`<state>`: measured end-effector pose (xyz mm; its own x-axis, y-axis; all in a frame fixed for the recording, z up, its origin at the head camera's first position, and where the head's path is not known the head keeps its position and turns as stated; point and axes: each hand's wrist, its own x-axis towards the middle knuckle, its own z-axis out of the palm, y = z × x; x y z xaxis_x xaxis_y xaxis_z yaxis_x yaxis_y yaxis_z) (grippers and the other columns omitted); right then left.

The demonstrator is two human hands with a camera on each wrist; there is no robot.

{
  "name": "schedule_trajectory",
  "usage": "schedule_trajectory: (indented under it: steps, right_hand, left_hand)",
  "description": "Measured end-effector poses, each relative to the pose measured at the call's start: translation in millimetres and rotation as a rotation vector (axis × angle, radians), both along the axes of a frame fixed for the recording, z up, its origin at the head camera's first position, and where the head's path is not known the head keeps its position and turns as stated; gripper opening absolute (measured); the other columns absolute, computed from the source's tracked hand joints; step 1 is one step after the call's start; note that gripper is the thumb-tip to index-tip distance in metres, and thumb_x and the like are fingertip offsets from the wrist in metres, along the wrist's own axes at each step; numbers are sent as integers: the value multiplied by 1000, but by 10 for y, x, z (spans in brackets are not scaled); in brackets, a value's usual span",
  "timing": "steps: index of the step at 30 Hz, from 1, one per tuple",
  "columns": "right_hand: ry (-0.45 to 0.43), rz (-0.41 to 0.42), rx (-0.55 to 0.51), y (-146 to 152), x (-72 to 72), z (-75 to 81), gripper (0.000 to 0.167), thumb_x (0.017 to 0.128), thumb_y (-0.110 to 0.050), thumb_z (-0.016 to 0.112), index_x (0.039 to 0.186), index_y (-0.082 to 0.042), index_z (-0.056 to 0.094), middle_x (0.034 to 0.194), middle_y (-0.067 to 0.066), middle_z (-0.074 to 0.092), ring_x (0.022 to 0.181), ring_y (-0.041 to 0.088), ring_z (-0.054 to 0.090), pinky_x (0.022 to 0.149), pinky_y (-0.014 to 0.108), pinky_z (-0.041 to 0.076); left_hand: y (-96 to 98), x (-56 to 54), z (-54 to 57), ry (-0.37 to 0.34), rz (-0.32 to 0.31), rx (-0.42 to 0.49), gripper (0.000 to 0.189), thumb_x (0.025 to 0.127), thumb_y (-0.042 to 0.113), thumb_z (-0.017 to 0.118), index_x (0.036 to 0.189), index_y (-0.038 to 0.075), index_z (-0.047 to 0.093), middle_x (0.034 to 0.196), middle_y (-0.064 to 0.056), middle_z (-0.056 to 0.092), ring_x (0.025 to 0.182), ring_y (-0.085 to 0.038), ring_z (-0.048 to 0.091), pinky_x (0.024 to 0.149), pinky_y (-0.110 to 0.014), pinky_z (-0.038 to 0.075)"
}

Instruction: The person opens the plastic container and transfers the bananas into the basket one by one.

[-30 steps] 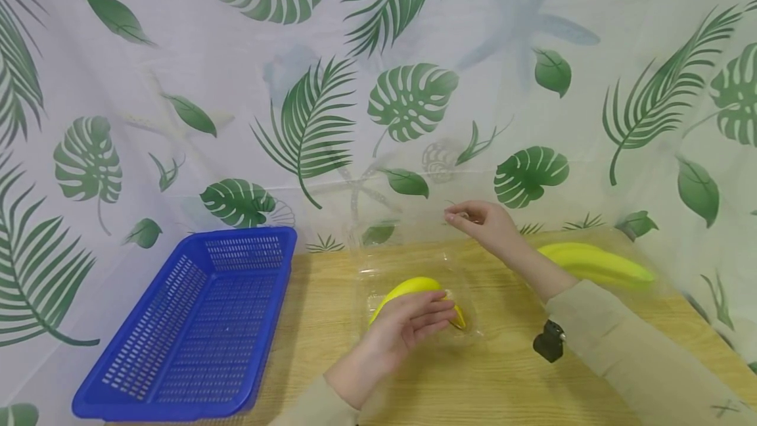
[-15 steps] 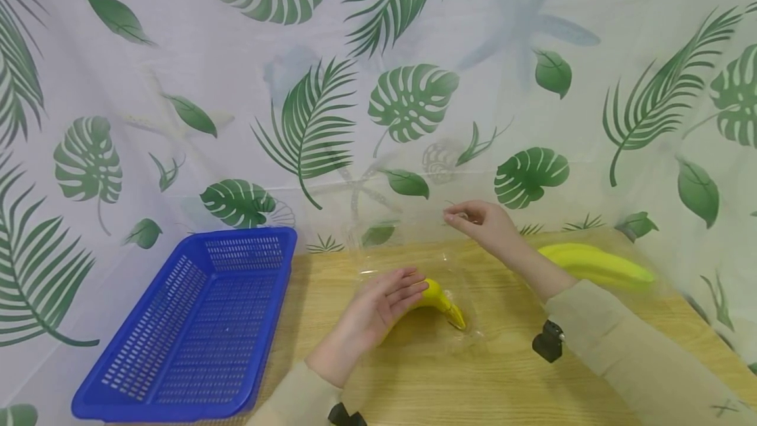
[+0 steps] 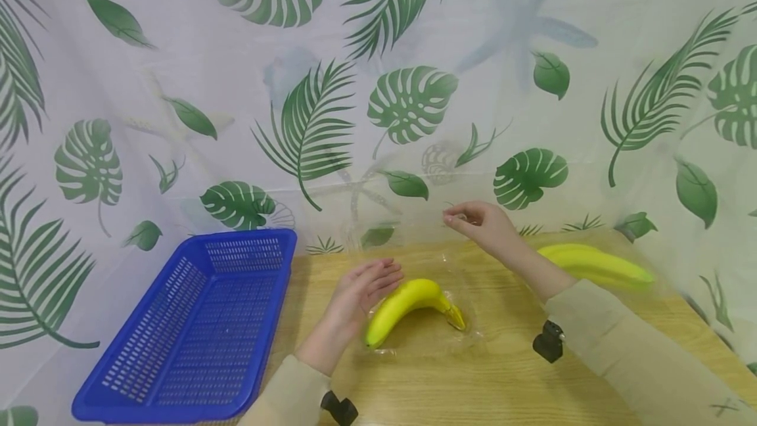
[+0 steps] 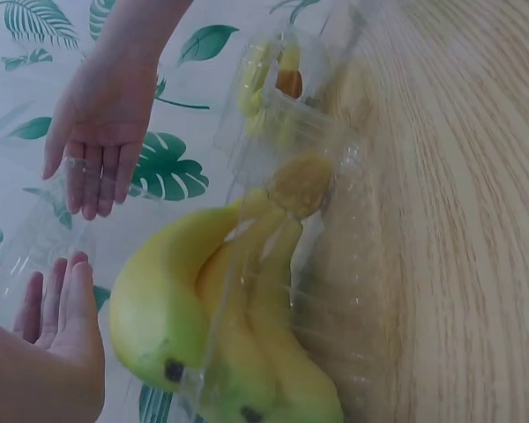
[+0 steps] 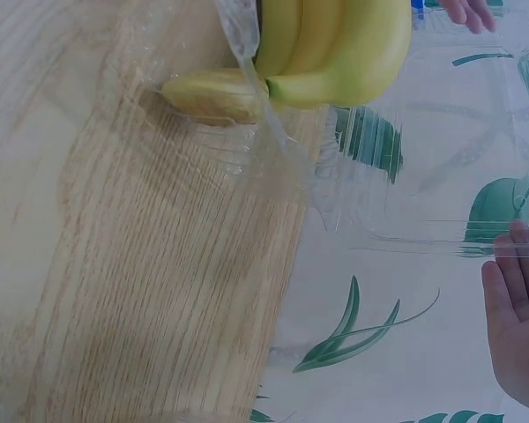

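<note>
A bunch of yellow bananas with greenish tips lies in the base of a clear plastic clamshell box on the wooden table. The box's see-through lid stands raised at the back. My right hand pinches the far right edge of this lid between thumb and fingers. My left hand is just left of the bananas, palm turned toward them, fingers straight and holding nothing. Both hands also show in the left wrist view, on either side of the transparent lid.
A blue plastic basket with perforated walls stands on the left. Behind my right forearm, more bananas lie in another clear package. A leaf-printed sheet hangs right behind the wooden table.
My left hand has moved left off the bananas, which are now fully uncovered in the head view. The right hand has stayed in place at the lid.
</note>
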<state>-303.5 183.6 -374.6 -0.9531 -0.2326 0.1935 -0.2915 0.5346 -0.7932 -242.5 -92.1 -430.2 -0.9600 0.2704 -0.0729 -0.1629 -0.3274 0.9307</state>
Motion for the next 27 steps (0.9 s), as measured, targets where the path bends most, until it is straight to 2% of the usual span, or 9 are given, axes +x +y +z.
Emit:
schedule_trajectory:
  steps: [6,10,14,20,24,27]
  right_hand:
    - [-7,8,-6,-6,16,6,40,108,-29,64,134,0,69,141,21,69,121,37,67,93,30,55]
    - [-6,5,-5,-10,22,14,41,108,-29,63,135,1,69,142,21,68,122,38,67,93,30,55]
    - [0,4,-3,-11,23,13,40,108,-29,63,134,0,70,140,21,69,120,37,68,93,30,56]
    - [3,3,-6,-10,20,6,38,108,-28,63,133,-1,71,140,22,69,121,38,67,93,30,56]
    - [7,4,-9,-10,21,8,37,108,-28,63,132,-1,71,140,22,69,123,38,67,94,31,56]
    - [10,5,-7,-12,23,7,37,108,-27,63,132,-1,71,140,22,69,124,39,66,96,34,56]
  left_hand:
    - [-45,-13,-65,19,53,-55,37,110,13,55,138,-12,59,136,-19,72,119,-23,75,117,-44,53]
    - [-51,-31,-120,48,63,-105,37,109,9,57,138,-14,59,138,-23,69,127,-32,71,119,-49,50]
    - [-38,-39,-177,47,61,-180,40,108,9,59,141,-13,57,144,-27,64,130,-33,68,119,-45,51]
    - [-8,-10,-232,41,67,-285,40,106,12,64,140,-7,61,143,-24,66,131,-32,67,118,-40,53]
    - [19,-2,-255,59,86,-358,39,103,10,68,138,-7,64,139,-22,69,125,-25,69,112,-32,56]
    - [44,-4,-276,76,72,-391,41,101,8,70,139,-7,63,140,-22,69,126,-24,68,107,-26,57]
